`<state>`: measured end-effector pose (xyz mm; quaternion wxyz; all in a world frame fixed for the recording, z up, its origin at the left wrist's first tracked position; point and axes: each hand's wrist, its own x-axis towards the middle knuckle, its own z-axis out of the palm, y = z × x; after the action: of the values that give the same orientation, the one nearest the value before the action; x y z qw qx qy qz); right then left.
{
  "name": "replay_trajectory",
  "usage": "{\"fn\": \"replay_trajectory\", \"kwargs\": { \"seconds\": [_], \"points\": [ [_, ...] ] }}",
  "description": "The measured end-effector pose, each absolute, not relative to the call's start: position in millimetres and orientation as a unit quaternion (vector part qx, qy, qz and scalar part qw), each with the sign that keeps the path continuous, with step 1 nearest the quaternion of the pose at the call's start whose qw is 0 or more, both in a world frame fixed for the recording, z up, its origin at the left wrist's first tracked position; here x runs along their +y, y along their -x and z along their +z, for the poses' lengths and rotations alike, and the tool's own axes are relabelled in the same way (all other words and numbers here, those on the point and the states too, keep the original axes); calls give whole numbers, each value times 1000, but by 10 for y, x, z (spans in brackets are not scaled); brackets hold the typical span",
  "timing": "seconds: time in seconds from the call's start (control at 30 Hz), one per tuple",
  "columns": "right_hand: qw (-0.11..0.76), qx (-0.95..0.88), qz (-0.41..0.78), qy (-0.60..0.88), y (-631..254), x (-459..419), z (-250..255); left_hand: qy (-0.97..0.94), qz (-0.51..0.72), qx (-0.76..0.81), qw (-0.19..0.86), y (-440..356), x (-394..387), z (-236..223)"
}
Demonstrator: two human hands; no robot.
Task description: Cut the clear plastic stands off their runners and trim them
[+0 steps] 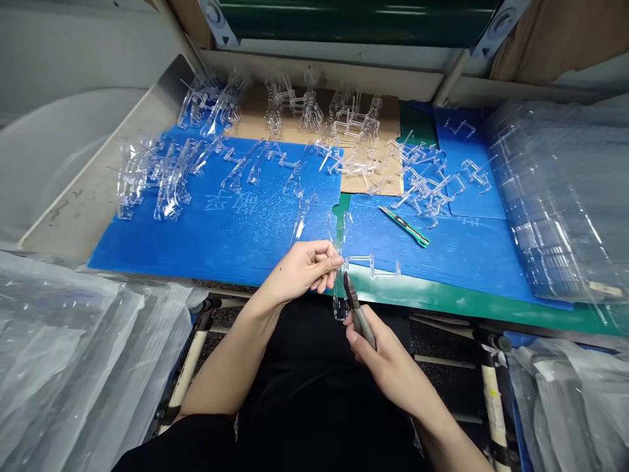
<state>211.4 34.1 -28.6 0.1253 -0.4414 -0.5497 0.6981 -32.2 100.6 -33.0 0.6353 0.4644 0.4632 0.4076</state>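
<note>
The right hand (371, 337) closes around the pliers (363, 326), tips beside the clear part (372, 262). The left hand (307, 265) pinches that part, held at centre. Its side arm, toward 3 o'clock, appears attached — work on it looks unfinished; the total done cannot be told. Beyond: green table (427, 288), blue sheet (275, 226), knife (405, 227) at 1 o'clock, loose pieces (167, 187) at 10, clear trays (550, 196) at 2, roller (363, 23) at 12.
</note>
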Motion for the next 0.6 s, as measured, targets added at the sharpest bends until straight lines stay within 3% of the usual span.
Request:
{"fn": "replay_trajectory", "kwargs": {
  "seconds": [0.6],
  "points": [
    [144,-520,725,428,-2186,369,-313,-482,380,460,642,265,990,-355]
  ]
}}
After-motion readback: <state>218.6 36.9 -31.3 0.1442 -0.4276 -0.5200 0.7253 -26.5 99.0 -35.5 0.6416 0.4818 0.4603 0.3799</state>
